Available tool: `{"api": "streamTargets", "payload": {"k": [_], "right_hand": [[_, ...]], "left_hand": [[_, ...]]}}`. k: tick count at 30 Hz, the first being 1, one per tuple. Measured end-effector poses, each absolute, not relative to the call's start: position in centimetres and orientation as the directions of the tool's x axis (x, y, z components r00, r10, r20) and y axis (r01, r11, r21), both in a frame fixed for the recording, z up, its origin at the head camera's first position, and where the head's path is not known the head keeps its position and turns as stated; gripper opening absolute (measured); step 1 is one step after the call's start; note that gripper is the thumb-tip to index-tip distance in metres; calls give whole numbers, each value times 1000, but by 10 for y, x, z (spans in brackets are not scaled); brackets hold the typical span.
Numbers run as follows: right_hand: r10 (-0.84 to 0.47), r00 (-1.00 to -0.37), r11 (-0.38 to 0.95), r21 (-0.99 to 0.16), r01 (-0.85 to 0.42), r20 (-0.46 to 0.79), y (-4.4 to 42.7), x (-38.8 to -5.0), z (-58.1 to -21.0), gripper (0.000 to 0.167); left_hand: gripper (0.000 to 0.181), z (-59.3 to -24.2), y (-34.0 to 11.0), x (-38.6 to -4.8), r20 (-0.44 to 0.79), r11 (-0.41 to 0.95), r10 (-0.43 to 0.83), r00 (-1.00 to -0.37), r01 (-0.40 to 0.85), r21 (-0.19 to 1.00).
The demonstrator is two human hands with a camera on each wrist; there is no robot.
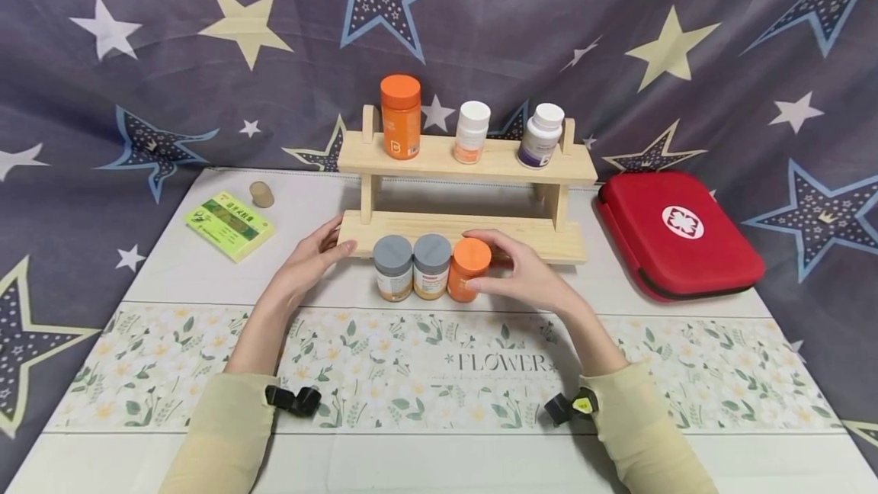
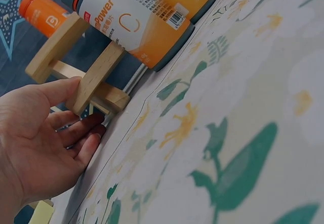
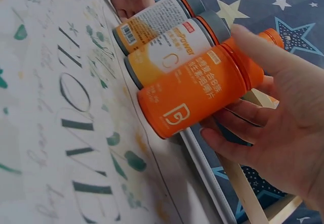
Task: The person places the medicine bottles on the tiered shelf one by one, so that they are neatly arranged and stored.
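My left hand (image 1: 306,259) holds the left end of the lower tier of a two-tier wooden display rack (image 1: 542,236), thumb on the board. In the left wrist view its other fingers curl below that end. My right hand (image 1: 527,273) grips an orange pill bottle (image 3: 197,90) between thumb and fingers, the thumb near the orange cap. This bottle stands in front of the rack, right of two grey-lidded supplement bottles (image 1: 394,280) lined up side by side. On the upper tier are a tall orange bottle (image 1: 401,124), a small white bottle (image 1: 471,132) and a white-and-purple bottle (image 1: 540,136).
A red first-aid case (image 1: 679,238) lies at the right of the table. On the left are a yellow-green medicine box (image 1: 229,226) and a small brownish cylinder (image 1: 261,194). A star-patterned cloth (image 1: 549,29) hangs behind. A floral strip (image 1: 384,372) crosses the table.
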State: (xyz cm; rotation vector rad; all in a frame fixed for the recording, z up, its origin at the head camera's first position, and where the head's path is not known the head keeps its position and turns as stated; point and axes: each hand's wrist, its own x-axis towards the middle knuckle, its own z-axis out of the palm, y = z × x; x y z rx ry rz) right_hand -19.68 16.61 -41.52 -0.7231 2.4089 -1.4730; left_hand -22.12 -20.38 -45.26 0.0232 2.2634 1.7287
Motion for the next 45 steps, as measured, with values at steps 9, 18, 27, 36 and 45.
{"api": "streamTargets", "payload": {"k": [9,18,27,36,45], "right_hand": [[-483,-872,426,-849,-313,79,161,-193,-418,69],[-461,-884,389,-876,-283,81,161,-194,-418,59],[-430,-895,335,-899,-282,121,177,-201,-396,55],[-404,-905,340,-896,-285,134,204,-218,-364,54],[-322,-938,408,-876,-256,125,233,-234,-355,50]], "left_hand": [[83,-454,-204,-220,-222,281,184,-957,-166,945],[83,-454,-204,-220,-226,287,179,-958,-169,943],[83,-453,-202,-222,-217,288,179,-960,-160,944],[81,-453,-203,-222,-214,286,175,-961,-158,945],[82,-455,-202,-223,-213,287,173,-962,-158,945]]}}
